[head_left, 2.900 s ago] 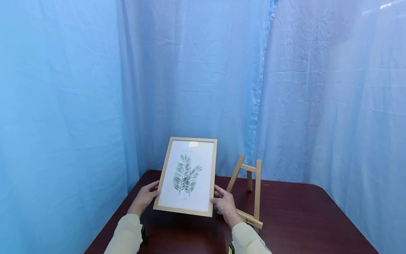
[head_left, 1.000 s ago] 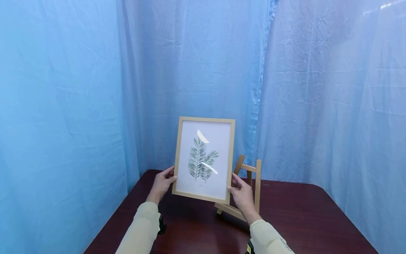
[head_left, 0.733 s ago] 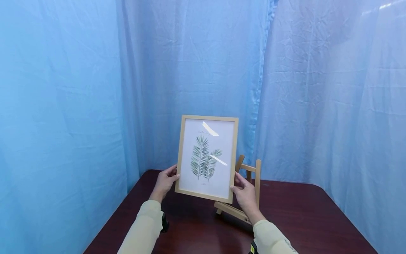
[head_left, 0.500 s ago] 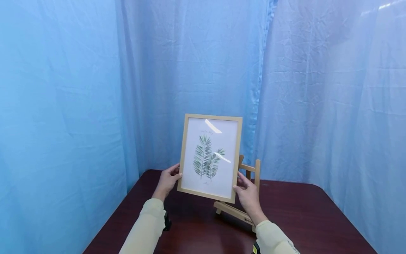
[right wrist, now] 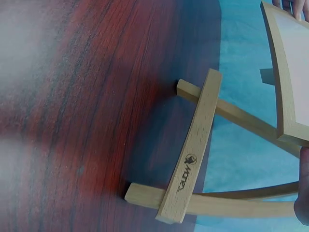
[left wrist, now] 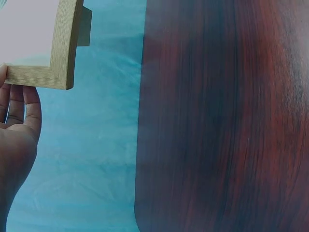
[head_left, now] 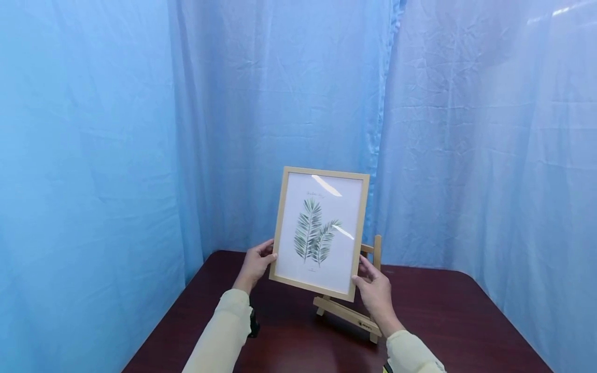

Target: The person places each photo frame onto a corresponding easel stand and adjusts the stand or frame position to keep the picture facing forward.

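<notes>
A picture frame with a light wood border and a print of two green fern leaves is held up, tilted slightly clockwise. My left hand pinches its left edge low down, thumb in front and fingers behind. On the opposite edge, my right hand grips it the same way. Behind and below the picture frame stands a small wooden easel, its upper part mostly hidden. In the right wrist view the picture frame's lower edge is apart from the easel's printed ledge.
The easel stands on a dark red wooden table with rounded far corners. Light blue curtains hang behind the table and along both sides.
Both hands have raised the picture frame and carried it to the right, from beside the easel to in front of it. The easel has stayed in place.
</notes>
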Demonstrator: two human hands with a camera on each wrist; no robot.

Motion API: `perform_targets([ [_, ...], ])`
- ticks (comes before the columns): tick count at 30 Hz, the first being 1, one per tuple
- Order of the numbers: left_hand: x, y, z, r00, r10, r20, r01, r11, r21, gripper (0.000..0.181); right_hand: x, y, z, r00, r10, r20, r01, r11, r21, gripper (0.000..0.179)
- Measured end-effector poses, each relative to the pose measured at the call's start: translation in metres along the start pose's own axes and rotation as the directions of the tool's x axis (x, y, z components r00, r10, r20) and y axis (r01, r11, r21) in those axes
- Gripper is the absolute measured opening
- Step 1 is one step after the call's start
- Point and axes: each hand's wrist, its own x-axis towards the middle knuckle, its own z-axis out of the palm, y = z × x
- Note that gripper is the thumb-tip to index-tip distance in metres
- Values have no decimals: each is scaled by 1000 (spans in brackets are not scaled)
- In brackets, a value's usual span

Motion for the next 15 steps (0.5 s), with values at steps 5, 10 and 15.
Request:
perform_targets([
  [5, 3, 0, 9, 1000, 13, 10, -12, 1000, -14, 46, -1, 2, -8, 1000, 19, -8, -19, 999, -37, 60],
  [10, 4, 0, 17, 999, 17, 34, -17, 1000, -13, 46, -1, 4, -16, 1000, 17, -18, -18, 999, -39, 60],
  [15, 4, 5, 24, 998, 3, 60, -2, 1000, -29, 47, -1, 6, -24, 999, 27, -39, -29, 998, -48, 60],
])
